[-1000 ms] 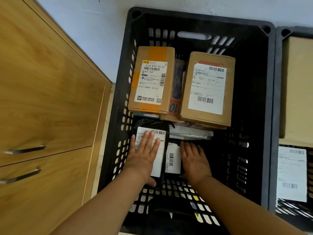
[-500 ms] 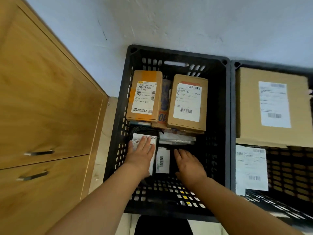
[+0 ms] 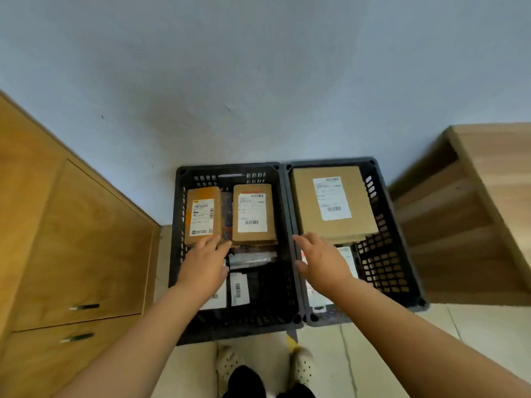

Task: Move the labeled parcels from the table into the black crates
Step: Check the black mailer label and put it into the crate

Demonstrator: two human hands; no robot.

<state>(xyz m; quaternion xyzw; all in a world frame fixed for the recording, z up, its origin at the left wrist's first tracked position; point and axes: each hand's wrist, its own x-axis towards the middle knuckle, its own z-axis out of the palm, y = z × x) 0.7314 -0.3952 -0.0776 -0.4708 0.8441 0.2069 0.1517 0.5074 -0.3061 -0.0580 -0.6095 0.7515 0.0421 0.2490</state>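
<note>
Two black crates stand side by side on the floor against the wall. The left crate (image 3: pixel 175 254) holds an orange-taped box (image 3: pixel 202 215), a brown labeled box (image 3: pixel 253 214) and dark flat parcels with white labels (image 3: pixel 239 289) nearer me. The right crate (image 3: pixel 402 271) holds a large brown labeled box (image 3: pixel 330 202) over a white-labeled parcel (image 3: pixel 346 255). My left hand (image 3: pixel 205 267) hovers above the left crate, fingers straight, holding nothing. My right hand (image 3: pixel 320 261) hangs over the right crate's near-left part, fingers relaxed and empty.
A wooden cabinet with two drawer handles (image 3: pixel 83 307) stands at the left. A wooden shelf unit (image 3: pixel 459 214) stands at the right. My feet in light perforated shoes (image 3: pixel 230 363) are on the pale tiled floor in front of the crates.
Both hands have lifted off the dark parcels in the left crate. My right hand moved right, over the right crate. The view has pulled back and up, showing both crates whole.
</note>
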